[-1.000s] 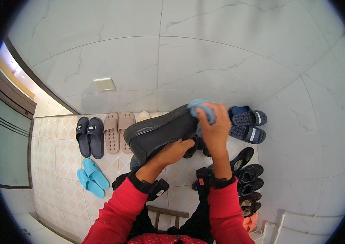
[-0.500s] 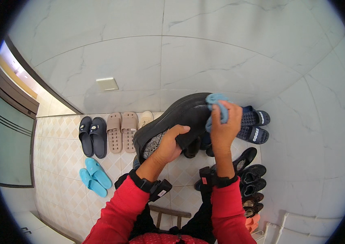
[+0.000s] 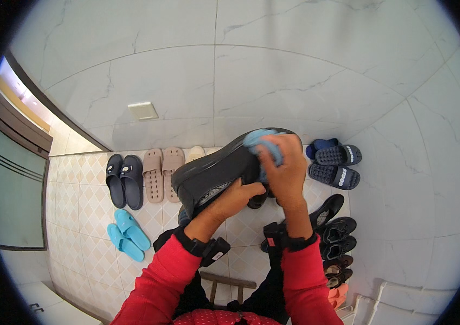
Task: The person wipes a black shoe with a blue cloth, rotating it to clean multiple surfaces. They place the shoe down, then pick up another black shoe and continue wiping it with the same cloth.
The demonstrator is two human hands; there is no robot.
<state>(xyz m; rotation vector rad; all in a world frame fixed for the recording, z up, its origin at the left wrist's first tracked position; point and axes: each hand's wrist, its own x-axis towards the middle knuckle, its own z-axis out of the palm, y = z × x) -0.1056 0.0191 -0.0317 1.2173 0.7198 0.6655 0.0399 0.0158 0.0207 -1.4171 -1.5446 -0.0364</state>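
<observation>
A black shoe [image 3: 213, 166] with a thick sole is held up in front of me, its toe to the right and its patterned insole partly showing. My left hand [image 3: 235, 201] grips it at the opening, fingers hidden inside or behind, thumb pointing right. A light blue cloth [image 3: 262, 142] is bunched in my right hand [image 3: 285, 169], which presses it on the shoe's upper side near the toe. The right fingers are slightly blurred. Both wrists carry black strapped-on devices.
Along the wall stand dark slippers [image 3: 124, 181], beige slippers [image 3: 163, 174] and navy slippers [image 3: 335, 165]. Turquoise slippers [image 3: 128, 235] lie at left on the tiled floor. Several black shoes [image 3: 338, 235] line the right wall. A wooden stool [image 3: 227, 281] is between my legs.
The cloth in my right hand has moved left along the shoe, away from the toe tip. The shoe has tilted, showing more of its side and less of its insole.
</observation>
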